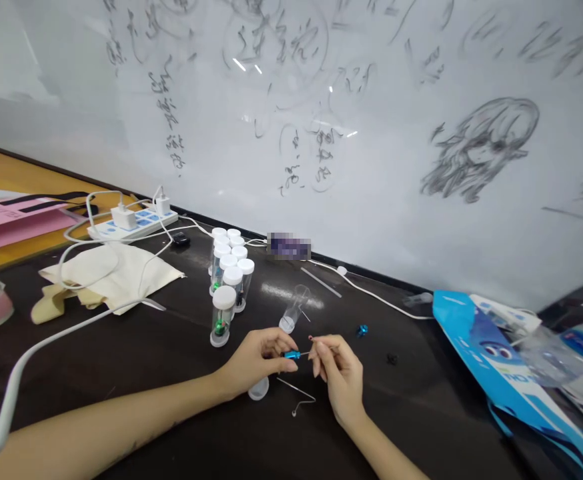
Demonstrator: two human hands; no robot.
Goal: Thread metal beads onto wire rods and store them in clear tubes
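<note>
My left hand pinches a small shiny blue cylindrical piece between thumb and fingers. A thin metal pin runs from that piece toward my right hand. My right hand's fingers are closed at the pin's other end, where a tiny reddish bit shows; what exactly they grip is too small to name. Below the hands lies a thin bent wire with a small knob on its end. A white cap sits under my left wrist, and a clear tube lies just beyond my fingers.
Several clear tubes with white caps stand at the left. A blue part and a small black part lie at the right. Around them are a cream pouch, white cable, power strip and blue package.
</note>
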